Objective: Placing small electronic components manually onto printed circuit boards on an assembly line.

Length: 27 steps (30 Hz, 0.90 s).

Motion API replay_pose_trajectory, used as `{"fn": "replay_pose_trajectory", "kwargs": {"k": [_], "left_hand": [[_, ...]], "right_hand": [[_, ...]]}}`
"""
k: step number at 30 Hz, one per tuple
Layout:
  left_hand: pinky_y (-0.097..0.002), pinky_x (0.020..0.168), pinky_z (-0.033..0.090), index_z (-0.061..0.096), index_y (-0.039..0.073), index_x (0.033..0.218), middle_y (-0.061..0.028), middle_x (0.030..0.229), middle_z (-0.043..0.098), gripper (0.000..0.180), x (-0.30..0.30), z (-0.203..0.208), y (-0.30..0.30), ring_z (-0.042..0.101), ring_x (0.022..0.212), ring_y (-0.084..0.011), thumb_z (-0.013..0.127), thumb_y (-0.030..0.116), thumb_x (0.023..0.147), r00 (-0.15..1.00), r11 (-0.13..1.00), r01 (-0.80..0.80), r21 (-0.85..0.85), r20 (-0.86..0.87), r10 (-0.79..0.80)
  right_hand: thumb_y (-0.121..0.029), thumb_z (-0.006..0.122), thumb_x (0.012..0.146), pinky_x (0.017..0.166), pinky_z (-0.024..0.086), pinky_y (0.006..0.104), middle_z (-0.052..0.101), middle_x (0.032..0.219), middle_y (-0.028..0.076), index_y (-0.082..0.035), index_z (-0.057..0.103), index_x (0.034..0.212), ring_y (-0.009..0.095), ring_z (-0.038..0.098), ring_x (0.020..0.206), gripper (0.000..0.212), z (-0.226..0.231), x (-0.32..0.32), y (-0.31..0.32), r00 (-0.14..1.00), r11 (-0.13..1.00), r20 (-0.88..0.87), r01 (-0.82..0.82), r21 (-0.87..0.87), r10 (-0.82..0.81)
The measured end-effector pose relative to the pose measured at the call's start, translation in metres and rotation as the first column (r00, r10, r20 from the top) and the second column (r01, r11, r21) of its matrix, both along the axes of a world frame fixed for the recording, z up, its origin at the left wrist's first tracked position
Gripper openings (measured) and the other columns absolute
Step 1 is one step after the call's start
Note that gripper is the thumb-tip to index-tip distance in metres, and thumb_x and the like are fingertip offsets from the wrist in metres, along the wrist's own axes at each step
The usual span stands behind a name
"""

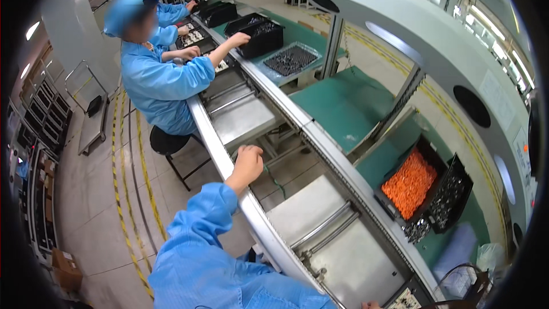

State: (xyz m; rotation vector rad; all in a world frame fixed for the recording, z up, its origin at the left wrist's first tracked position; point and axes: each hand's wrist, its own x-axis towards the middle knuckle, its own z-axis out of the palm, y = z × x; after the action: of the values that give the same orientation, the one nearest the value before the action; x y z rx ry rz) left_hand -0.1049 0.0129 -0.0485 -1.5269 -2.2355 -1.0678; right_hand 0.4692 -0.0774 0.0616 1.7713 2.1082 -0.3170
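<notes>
My left hand [247, 167] is held out over the inner metal rail [266, 226] of the conveyor line, its fingers curled inward. What the curled fingers hold, if anything, is hidden. Only a sliver of my right hand [370, 305] shows at the lower edge, beside a dark tray with small white parts [406, 300]; its fingers are mostly out of the picture. Between the rails lie a bare metal plate [357, 257] and two thin rods [323, 226].
Across the line, a black bin of orange parts [409, 184] stands beside a bin of dark parts [449, 194] on a green bench [343, 106]. Further along, a co-worker in blue [163, 80] reaches toward a black bin [257, 37]. A black stool [171, 140] stands on the left.
</notes>
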Motion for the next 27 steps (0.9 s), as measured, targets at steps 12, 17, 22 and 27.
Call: {"fn": "replay_pose_trajectory", "kwargs": {"k": [12,17,22,27], "left_hand": [[-0.0434,0.085,0.050,0.068,0.001,0.087,-0.0192,0.089,0.066,0.022,0.103,0.082,0.033,0.061,0.093,-0.0379,0.048,-0.005,0.080,0.824,0.800,0.546,-0.247,0.332,-0.460],[-0.0440,0.087,0.051,0.068,0.003,0.094,-0.0191,0.094,0.066,0.025,0.211,0.126,0.053,0.062,0.097,-0.0378,0.047,-0.003,0.081,0.328,0.230,0.930,-0.286,0.366,-0.871],[-0.0450,0.087,0.051,0.069,0.002,0.093,-0.0191,0.094,0.068,0.023,0.256,0.097,0.083,0.063,0.094,-0.0377,0.050,0.000,0.080,0.137,-0.038,0.944,-0.327,0.494,-0.858],[-0.0433,0.080,0.052,0.070,0.000,0.087,-0.0194,0.087,0.069,0.023,0.217,0.060,0.095,0.065,0.086,-0.0377,0.049,-0.003,0.077,0.320,0.187,0.933,-0.308,0.466,-0.825]], "right_hand": [[-0.044,0.065,0.091,0.101,0.040,0.0529,0.065,0.111,0.018,-0.011,0.050,0.113,0.030,0.049,0.120,0.042,0.165,-0.135,0.095,-0.446,0.846,-0.769,-0.049,0.532,0.458],[-0.037,0.067,0.091,0.087,0.047,0.0454,0.067,0.106,0.013,-0.010,0.055,0.112,0.026,0.056,0.104,0.036,0.162,-0.095,0.086,-0.325,0.764,-0.691,0.282,0.581,0.646],[-0.031,0.063,0.094,0.075,0.048,0.0377,0.069,0.102,0.012,-0.006,0.063,0.107,0.022,0.060,0.090,0.028,0.155,0.001,0.085,-0.232,0.680,-0.645,0.370,0.633,0.728],[-0.014,0.056,0.095,0.077,0.051,0.0360,0.070,0.101,0.014,0.001,0.067,0.107,0.022,0.063,0.088,0.022,0.086,0.036,0.205,0.109,0.722,-0.975,0.657,0.216,0.192]]}}
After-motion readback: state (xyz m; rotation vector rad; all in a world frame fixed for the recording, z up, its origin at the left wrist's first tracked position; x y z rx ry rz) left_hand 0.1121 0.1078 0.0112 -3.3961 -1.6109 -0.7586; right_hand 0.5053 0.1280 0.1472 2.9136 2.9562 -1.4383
